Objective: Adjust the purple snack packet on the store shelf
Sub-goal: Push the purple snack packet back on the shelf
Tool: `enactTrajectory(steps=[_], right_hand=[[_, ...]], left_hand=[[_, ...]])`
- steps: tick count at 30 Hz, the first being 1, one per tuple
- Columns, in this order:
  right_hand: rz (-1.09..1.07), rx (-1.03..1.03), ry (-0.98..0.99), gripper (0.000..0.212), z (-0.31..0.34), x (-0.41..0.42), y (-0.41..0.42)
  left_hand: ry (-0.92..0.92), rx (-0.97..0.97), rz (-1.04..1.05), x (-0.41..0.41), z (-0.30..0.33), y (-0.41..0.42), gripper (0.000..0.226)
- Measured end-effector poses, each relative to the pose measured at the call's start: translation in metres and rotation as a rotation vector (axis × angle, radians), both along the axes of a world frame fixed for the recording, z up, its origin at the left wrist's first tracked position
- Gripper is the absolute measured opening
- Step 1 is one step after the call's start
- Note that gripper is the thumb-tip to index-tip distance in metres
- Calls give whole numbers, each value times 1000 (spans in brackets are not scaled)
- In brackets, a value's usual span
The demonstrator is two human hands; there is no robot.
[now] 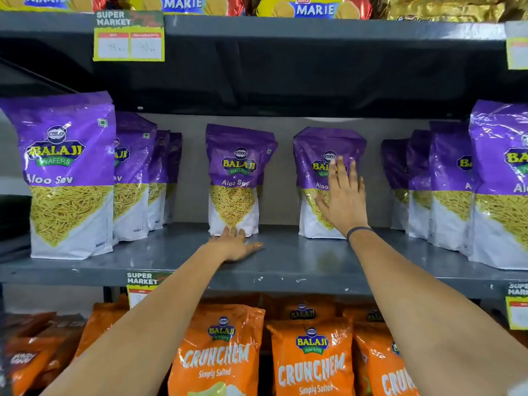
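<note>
Purple, upright snack packet (pixel 320 155), yellow sev

1 head-worn wide-angle view, facing the grey shelf (pixel 285 261) straight on, close, angled slightly down

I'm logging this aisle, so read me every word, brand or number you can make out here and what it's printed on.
"BALAJI WAFERS Aloo Sev": purple packets, middle shelf
"MARIE": yellow biscuit packs, top shelf
"SUPER MARKET", handwritten "45" and "40": top price tag
"SUPER MARKET": lower price tag
"BALAJI WAFERS CRUNCHEM Simply Salted": orange packets, bottom
Price-tag small print and the dark packs at lower left: too blurred to read.
</note>
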State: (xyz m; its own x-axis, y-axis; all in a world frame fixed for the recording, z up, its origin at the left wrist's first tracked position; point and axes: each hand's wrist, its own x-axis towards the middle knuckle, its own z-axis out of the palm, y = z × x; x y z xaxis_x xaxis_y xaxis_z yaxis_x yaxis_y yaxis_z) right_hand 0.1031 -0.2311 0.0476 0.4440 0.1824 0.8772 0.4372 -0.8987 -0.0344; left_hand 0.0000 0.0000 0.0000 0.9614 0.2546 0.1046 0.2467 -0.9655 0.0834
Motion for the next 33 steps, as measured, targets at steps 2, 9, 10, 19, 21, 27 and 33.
enactTrajectory(steps=[2,9,10,19,21,27,33], right_hand=[[-16,6,104,85,-1,8,5],[-44,72,304,112,-13,33,23],[-51,86,320,114,-15,33,25],[-52,193,412,120,-16,47,28],[-51,190,397,117,-16,49,27],[-45,206,392,111,-17,49,28],[-35,204,402,110,-16,41,24]], left_hand=[[34,-34,3,0,-1,0,82],[32,-1,-41,-1,-3,-1,65],[33,-8,-31,-1,-4,-1,66],[35,-4,-9,2,-5,1,70],[30,-7,-11,1,-5,1,70],[23,-9,-10,-1,-4,-1,70],[16,-15,-6,-2,-3,-2,70]])
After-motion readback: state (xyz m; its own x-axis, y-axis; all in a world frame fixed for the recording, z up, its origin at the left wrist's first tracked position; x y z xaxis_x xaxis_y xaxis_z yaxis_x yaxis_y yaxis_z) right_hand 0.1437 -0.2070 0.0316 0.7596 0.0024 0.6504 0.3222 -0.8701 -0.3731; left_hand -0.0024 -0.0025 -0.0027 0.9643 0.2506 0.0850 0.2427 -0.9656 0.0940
